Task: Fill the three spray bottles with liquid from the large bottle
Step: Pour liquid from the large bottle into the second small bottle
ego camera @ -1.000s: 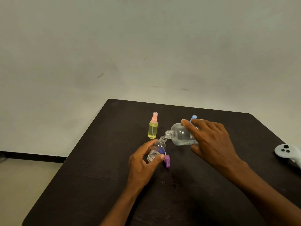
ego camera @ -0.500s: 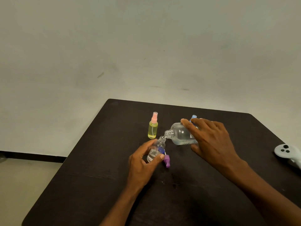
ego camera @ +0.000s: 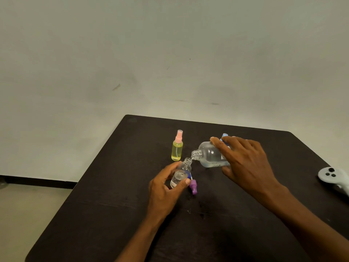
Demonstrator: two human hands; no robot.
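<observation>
My right hand grips the large clear bottle, tipped on its side with its open mouth pointing left. That mouth hangs just above the open neck of a small clear spray bottle, which my left hand holds tilted on the table. A little liquid shows in both. A purple spray cap lies on the table beside the small bottle. A yellow spray bottle with a pink cap stands upright behind it. A blue cap tip peeks out behind my right hand; the rest is hidden.
The dark table ends at the left and far edges, with floor and a pale wall beyond. A white game-style controller lies at the right edge.
</observation>
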